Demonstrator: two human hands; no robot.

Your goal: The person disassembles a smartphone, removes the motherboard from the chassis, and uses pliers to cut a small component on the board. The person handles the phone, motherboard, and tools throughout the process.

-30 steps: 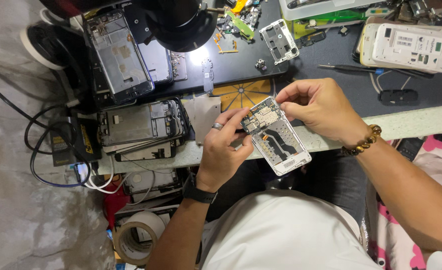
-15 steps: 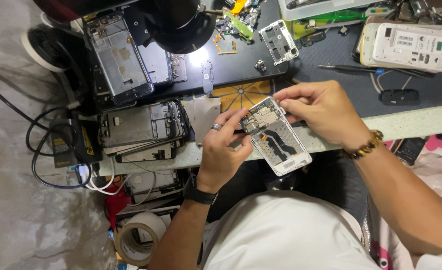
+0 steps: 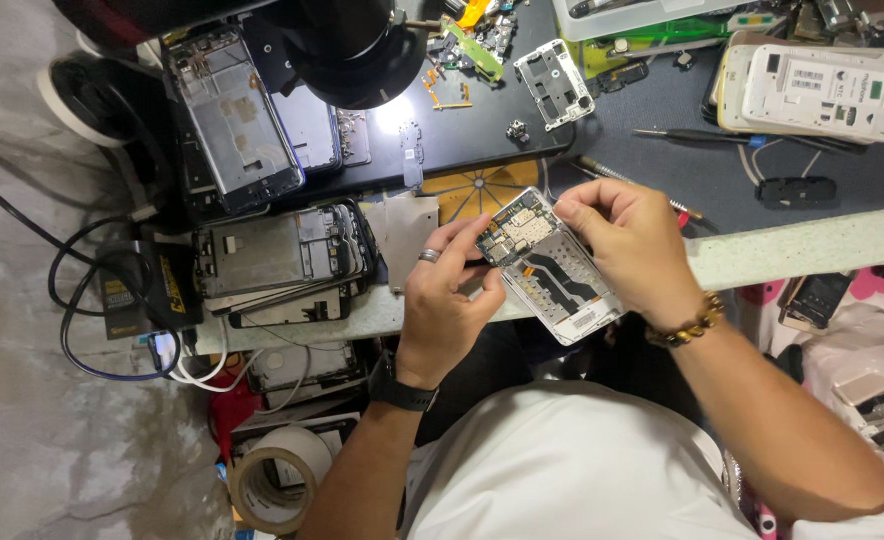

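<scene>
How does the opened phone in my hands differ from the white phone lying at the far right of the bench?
The opened phone is held above the bench edge by the left hand and right hand; the white phone lies untouched on the dark mat. The held one shows its circuit board and inner frame; the white one shows a closed white shell bearing labels. The held one sits diagonally, the white one nearly level. Both are pale, rectangular handsets.

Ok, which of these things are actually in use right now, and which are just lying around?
In use:
opened phone
left hand
right hand

Lying about:
stack of phone frames
white phone back
tape roll
screwdriver
black lamp head
</scene>
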